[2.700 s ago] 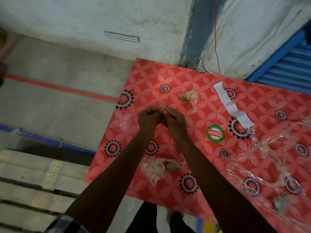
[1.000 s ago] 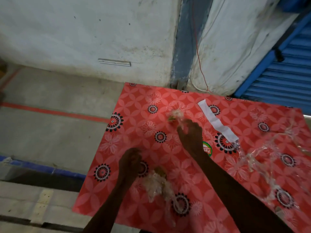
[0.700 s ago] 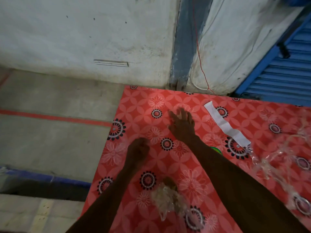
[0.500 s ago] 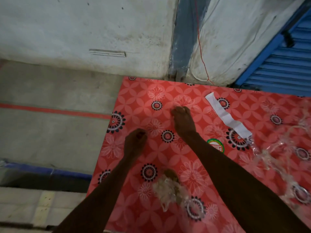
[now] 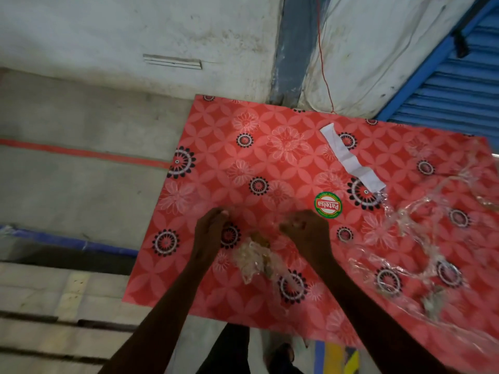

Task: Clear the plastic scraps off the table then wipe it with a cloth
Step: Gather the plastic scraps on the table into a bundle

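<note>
Still on scrap-gathering: our left hand [image 5: 212, 230] and right hand [image 5: 306, 233], fingers curled, flank the crumpled plastic wad [image 5: 255, 259] on the surface [image 5: 270, 147]; grip unclear, next scoop it off.

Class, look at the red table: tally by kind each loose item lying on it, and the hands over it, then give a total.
Crumpled plastic scrap piles: 1, the small pile
Clear plastic sheets: 1, the large sheet
White paper strips: 1, the strip
Round stickers: 1, the sticker
Hands: 2, left hand, right hand
Total: 6
</note>
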`<state>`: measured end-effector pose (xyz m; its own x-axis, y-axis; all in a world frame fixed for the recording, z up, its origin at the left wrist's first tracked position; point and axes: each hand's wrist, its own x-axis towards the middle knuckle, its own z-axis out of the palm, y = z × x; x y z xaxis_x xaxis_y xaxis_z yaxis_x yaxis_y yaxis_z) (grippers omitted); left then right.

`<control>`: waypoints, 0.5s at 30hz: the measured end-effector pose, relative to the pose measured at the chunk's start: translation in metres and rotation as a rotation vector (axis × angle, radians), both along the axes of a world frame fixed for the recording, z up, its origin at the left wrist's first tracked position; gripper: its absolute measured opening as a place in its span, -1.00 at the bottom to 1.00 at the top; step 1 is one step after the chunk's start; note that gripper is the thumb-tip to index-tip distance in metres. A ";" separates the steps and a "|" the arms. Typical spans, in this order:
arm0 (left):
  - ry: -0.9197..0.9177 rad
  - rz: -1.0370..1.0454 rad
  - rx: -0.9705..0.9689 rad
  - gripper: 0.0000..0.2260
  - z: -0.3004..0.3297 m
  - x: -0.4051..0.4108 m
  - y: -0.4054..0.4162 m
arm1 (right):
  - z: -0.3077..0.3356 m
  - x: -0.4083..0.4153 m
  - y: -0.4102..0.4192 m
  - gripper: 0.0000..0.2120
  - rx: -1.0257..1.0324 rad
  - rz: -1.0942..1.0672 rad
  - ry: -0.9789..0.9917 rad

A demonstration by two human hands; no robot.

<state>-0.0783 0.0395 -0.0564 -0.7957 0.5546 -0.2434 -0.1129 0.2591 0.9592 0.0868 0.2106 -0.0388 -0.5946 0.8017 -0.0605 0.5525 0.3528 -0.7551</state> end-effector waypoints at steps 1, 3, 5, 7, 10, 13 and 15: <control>0.002 0.011 0.009 -0.81 0.000 0.010 -0.004 | -0.002 0.012 -0.012 -0.83 -0.058 0.007 0.022; 0.020 0.033 -0.004 -0.76 -0.001 0.027 -0.010 | -0.001 0.027 -0.026 -0.88 -0.178 0.009 0.082; 0.020 0.061 -0.019 -0.70 -0.001 0.039 -0.010 | 0.007 0.030 -0.034 -0.89 -0.234 0.024 0.100; 0.043 0.079 -0.024 -0.74 0.004 0.050 -0.008 | 0.015 0.034 -0.038 -0.71 -0.300 0.079 0.043; 0.099 0.093 -0.012 -0.69 0.013 0.056 -0.007 | 0.024 0.037 -0.039 -0.46 -0.308 0.163 0.030; 0.160 0.115 -0.061 -0.66 0.015 0.057 -0.010 | 0.020 0.043 -0.033 -0.56 -0.199 0.144 0.093; 0.214 0.143 -0.105 -0.70 0.020 0.061 -0.008 | 0.009 0.045 -0.025 -0.74 -0.181 0.120 0.059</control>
<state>-0.0173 0.0310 -0.0366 -0.9038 0.4132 -0.1114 0.0471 0.3548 0.9338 0.1321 0.1854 -0.0296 -0.6919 0.7043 -0.1591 0.4674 0.2690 -0.8421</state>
